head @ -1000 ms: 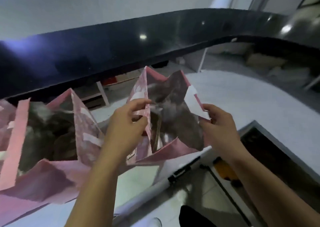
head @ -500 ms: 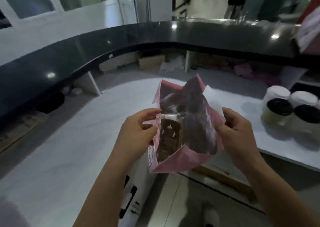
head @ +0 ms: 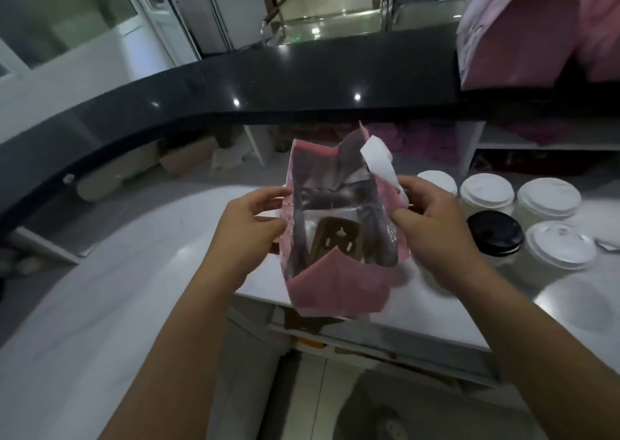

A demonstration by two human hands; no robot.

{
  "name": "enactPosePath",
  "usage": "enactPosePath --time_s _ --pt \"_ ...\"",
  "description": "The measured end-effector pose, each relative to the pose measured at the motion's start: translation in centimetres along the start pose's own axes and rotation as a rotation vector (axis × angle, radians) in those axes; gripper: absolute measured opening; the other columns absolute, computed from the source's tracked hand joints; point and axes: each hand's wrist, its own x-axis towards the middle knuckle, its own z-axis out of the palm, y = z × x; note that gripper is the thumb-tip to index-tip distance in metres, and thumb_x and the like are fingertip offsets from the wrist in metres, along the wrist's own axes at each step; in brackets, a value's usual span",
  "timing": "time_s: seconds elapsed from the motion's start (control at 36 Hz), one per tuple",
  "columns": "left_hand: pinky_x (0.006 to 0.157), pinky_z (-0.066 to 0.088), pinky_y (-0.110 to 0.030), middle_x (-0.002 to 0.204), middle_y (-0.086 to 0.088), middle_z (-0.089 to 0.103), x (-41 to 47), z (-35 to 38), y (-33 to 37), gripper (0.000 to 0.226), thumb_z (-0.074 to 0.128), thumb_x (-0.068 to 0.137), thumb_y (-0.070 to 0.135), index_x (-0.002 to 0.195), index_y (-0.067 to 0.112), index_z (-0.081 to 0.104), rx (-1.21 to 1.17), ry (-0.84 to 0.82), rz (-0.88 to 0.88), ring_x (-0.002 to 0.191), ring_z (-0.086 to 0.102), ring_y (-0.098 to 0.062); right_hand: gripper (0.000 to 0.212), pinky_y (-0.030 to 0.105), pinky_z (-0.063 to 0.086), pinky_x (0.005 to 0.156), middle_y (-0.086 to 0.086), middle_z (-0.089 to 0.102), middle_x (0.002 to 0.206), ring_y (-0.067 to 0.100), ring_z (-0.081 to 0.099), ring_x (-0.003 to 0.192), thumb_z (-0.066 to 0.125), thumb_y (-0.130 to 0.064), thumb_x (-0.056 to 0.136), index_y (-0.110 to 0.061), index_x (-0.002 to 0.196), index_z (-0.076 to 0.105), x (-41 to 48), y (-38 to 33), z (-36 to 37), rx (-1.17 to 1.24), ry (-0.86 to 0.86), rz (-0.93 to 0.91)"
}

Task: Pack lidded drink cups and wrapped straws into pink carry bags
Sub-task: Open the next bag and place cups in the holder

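Pink carry bag (head: 339,288), pinched open by my left hand (head: 250,228) and right hand (head: 432,235), now has the lidded cups (head: 557,250) just right of it, ready for loading.

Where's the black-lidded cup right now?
Head view, right side: the black-lidded cup stands on the white counter just right of the right hand that holds the pink bag, with white-lidded cups behind it and to its right.

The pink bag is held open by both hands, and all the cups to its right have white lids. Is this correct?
Not all. The head view shows one black-lidded cup among the white-lidded cups. The left hand and right hand do hold the pink bag open.
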Motion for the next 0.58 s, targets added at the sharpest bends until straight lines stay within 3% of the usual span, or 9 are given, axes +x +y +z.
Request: enactPosePath --time_s 0.11,0.19,0.25,0.31,0.36,0.44,0.53,0.58 --pt "0.058 0.059 -0.024 0.106 0.022 0.063 2.0 1.5 0.1 0.042 0.063 0.092 0.001 0.123 0.03 0.065 0.018 0.068 -0.001 0.077 0.071 -0.001 0.036 0.046 0.06 0.077 -0.005 0.074 0.091 0.019 0.07 0.086 0.057 0.001 0.087 -0.024 0.108 0.071 3.3 0.5 -0.7 -0.036 -0.039 0.001" --pt "0.059 0.059 -0.023 0.105 0.02 0.063 3.0 2.1 -0.1 0.045 0.063 0.093 0.003 0.126 0.033 0.061 0.059 0.056 -0.009 0.075 0.071 0.0 0.034 0.042 0.059 0.084 -0.011 0.072 0.098 0.01 0.067 0.092 0.061 -0.005 0.088 -0.032 0.108 0.068 5.5 0.8 -0.7 -0.074 -0.078 0.021" --pt "0.062 0.06 -0.023 0.115 0.008 0.068 3.8 2.0 -0.2 0.048 0.067 0.092 0.009 0.13 0.036 0.057 0.118 0.009 -0.028 0.079 0.073 -0.009 0.034 0.039 0.058 0.085 -0.012 0.07 0.102 0.008 0.066 0.094 0.063 -0.009 0.089 -0.034 0.111 0.066 6.4 1.0 -0.7 -0.101 -0.118 0.03" --pt "0.063 0.057 -0.018 0.137 0.002 0.058 5.2 1.6 -0.2 0.057 0.073 0.089 0.019 0.135 0.042 0.049 0.266 -0.033 -0.011 0.093 0.068 -0.01 0.036 0.04 0.059 0.085 -0.011 0.07 0.107 0.008 0.066 0.096 0.063 -0.01 0.089 -0.031 0.118 0.066 6.9 1.2 -0.7 -0.122 -0.165 0.061" --pt "0.077 0.055 -0.022 0.154 0.005 0.037 6.8 1.3 0.2 0.069 0.076 0.084 0.031 0.141 0.044 0.04 0.464 -0.05 0.059 0.114 0.055 -0.011 0.04 0.039 0.06 0.084 -0.01 0.069 0.111 0.009 0.067 0.097 0.065 -0.009 0.088 -0.029 0.123 0.064 7.1 1.4 -0.8 -0.135 -0.194 0.08" --pt "0.11 0.043 -0.048 0.159 0.006 0.025 9.3 0.9 2.0 0.082 0.079 0.081 0.031 0.147 0.042 0.031 0.583 -0.093 0.23 0.14 0.037 -0.022 0.043 0.027 0.06 0.08 -0.01 0.068 0.113 0.009 0.068 0.097 0.074 -0.016 0.086 -0.03 0.125 0.062 7.2 1.4 -1.0 -0.132 -0.216 0.095" --pt "0.119 0.026 -0.048 0.163 0.011 0.017 12.2 1.4 4.3 0.091 0.082 0.079 0.027 0.149 0.046 0.026 0.702 -0.294 0.381 0.148 0.021 -0.019 0.05 0.019 0.057 0.073 -0.015 0.067 0.113 0.002 0.067 0.097 0.08 -0.03 0.08 -0.036 0.125 0.058 6.6 0.8 -1.1 -0.131 -0.245 0.137" --pt "0.119 0.022 -0.048 0.162 0.018 0.012 14.6 2.2 5.4 0.088 0.081 0.079 0.033 0.146 0.052 0.027 0.785 -0.482 0.48 0.15 0.011 -0.017 0.051 0.019 0.055 0.077 -0.017 0.067 0.112 -0.001 0.066 0.1 0.08 -0.039 0.076 -0.039 0.122 0.059 6.2 0.4 -1.1 -0.128 -0.197 0.15"
